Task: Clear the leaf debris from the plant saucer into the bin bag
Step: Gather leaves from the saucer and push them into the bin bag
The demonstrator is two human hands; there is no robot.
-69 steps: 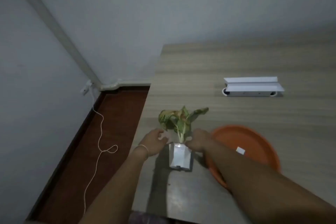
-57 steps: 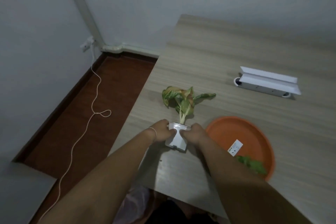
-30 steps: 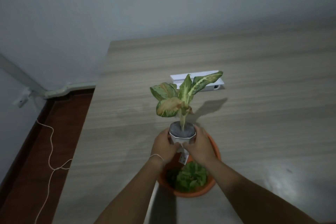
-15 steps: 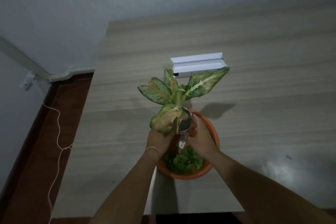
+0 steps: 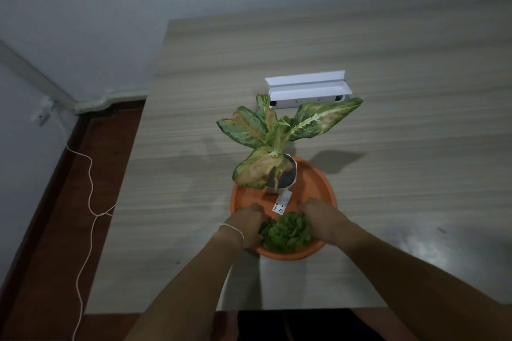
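Now crumpled green leaf debris heaps in the orange saucer, flanked by two unclasped hands.

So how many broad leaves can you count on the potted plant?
4: one left, one narrow upright, one right, one yellowed over the pot; smaller ones may be hidden.
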